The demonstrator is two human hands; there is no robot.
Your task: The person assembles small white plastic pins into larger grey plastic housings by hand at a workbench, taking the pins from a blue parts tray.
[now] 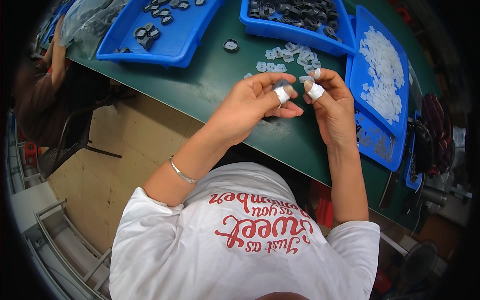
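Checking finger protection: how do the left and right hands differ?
The left hand holds a dark part; the right hand has a whitish piece at its fingers. White tape shows on the left's thumb; on the right's thumb and index finger. A bangle circles the left forearm, none the right. Both are gloveless.

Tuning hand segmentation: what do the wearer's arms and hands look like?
Short white fabric sleeves, bare forearms. Slim silver-coloured metal bangle on the left forearm. Left hand: white tape round thumb. Right hand: white tape on thumb and index. No gloves.
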